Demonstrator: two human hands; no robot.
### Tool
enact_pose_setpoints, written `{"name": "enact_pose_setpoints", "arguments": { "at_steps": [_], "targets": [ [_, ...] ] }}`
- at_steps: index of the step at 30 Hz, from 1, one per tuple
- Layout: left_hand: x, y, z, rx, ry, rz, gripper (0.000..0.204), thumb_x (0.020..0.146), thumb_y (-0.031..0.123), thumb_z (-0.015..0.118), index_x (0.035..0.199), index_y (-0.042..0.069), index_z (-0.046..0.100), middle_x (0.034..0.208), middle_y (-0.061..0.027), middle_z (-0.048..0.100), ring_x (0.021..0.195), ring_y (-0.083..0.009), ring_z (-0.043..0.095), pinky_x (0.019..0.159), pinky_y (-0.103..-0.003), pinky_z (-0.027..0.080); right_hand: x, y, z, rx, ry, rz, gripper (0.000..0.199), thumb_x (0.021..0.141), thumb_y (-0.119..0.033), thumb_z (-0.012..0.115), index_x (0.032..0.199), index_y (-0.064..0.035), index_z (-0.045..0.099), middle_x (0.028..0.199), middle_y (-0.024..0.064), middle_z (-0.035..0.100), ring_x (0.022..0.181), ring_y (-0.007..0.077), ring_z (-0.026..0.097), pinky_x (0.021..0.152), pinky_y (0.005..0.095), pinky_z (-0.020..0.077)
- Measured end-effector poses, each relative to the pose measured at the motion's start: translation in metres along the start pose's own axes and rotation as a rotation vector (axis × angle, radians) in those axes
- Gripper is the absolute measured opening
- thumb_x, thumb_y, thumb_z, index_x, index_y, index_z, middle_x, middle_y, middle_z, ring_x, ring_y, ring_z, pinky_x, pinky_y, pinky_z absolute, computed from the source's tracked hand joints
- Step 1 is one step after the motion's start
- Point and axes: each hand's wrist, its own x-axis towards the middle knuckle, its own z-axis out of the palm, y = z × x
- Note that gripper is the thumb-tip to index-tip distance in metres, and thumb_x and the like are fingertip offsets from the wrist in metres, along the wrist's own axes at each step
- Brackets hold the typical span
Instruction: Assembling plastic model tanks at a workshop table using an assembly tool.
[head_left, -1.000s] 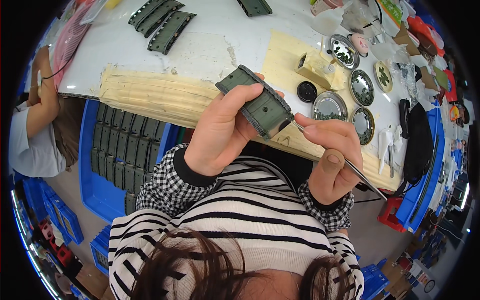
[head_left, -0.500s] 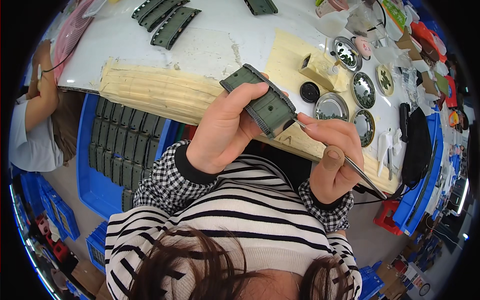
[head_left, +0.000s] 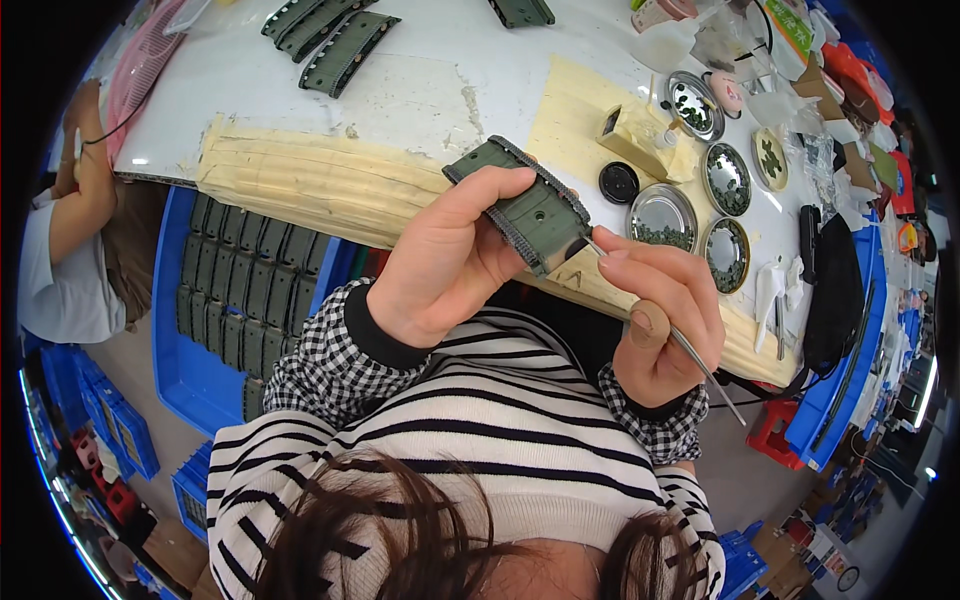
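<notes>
My left hand (head_left: pixel 435 255) is closed around a dark green curved piece (head_left: pixel 535 214) with ridged dark edges and a small hole in its face, thumb on top. It is held tilted, just over the table's near edge. At its lower right corner is a dark patch. There the front end of a thin metal rod-like tool (head_left: pixel 704 371) meets the piece, and the exact tip is hard to make out. My right hand (head_left: pixel 672 310) pinches this tool, its shaft passing back under the fingers. A tan covering wraps the right thumb.
Similar green pieces (head_left: pixel 350 55) lie at the table's far left. Round dishes of small green parts (head_left: pixel 727 180), a black cap (head_left: pixel 619 182) and a paper-wrapped bottle (head_left: pixel 645 140) stand at right. A blue crate (head_left: pixel 210 375) of green pieces sits lower left, near another person's arm (head_left: pixel 80 215).
The tool's rear end has swung left and slightly down as it turned in my right fingers. My right hand has shifted slightly left. The green piece is nearly still.
</notes>
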Motion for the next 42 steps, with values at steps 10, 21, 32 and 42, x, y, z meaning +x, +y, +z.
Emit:
{"name": "enact_pose_setpoints", "arguments": {
  "at_steps": [10,21,32,42],
  "targets": [
    [0.001,0.000,-0.001,-0.013,-0.025,-0.001,0.024,0.095,0.014,0.054,0.117,0.004,0.052,0.111,-0.0188,0.063,0.104,-0.0260,0.064,0.086,-0.039,0.057,0.001,0.000,-0.002,-0.042,-0.042,-0.019,0.022,0.085,-0.005,0.067,0.106,0.0018,0.067,0.106,0.0185,0.066,0.099,0.0290,0.067,0.081,0.0322,0.0546],
    [-0.001,0.001,0.004,-0.036,-0.132,-0.013,0.027,0.095,0.017,0.054,0.118,0.004,0.052,0.107,-0.0192,0.065,0.099,-0.0243,0.066,0.080,-0.037,0.059,-0.001,-0.007,-0.011,-0.003,-0.087,-0.054,0.036,0.076,-0.001,0.072,0.111,0.0009,0.065,0.111,0.0167,0.063,0.105,0.0298,0.065,0.085,0.0347,0.0549],
    [-0.002,0.002,0.004,-0.023,-0.145,-0.042,0.029,0.094,0.016,0.055,0.119,0.003,0.053,0.103,-0.0187,0.065,0.096,-0.0245,0.067,0.077,-0.039,0.060,0.000,-0.010,-0.015,0.014,-0.123,-0.086,0.040,0.073,-0.004,0.073,0.111,0.0012,0.066,0.110,0.0161,0.062,0.104,0.0296,0.065,0.084,0.0344,0.0553],
    [0.002,0.000,0.000,-0.066,-0.177,-0.075,0.027,0.094,0.015,0.054,0.118,0.002,0.054,0.104,-0.0199,0.066,0.093,-0.0258,0.068,0.077,-0.040,0.060,0.001,-0.004,-0.018,0.002,-0.139,-0.087,0.039,0.070,-0.003,0.075,0.108,0.0011,0.068,0.111,0.0160,0.064,0.098,0.0255,0.066,0.079,0.0317,0.0563]
  ]
}}
